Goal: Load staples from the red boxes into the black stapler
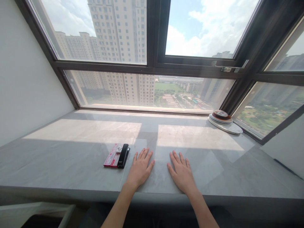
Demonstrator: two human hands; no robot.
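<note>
My left hand lies flat on the grey marbled sill, palm down with its fingers spread, holding nothing. To the right of it, my right hand rests the same way, fingers apart and nothing in it. Just left of my left hand, and not touching it, is a black stapler. Red and white small boxes sit side by side against the stapler's left side. A small pale item with dark print lies on top of them near the back.
The marbled sill runs up to a dark window frame. A stack of round plates or mats stands in the back right corner. A metal window latch is above it. White walls flank both sides.
</note>
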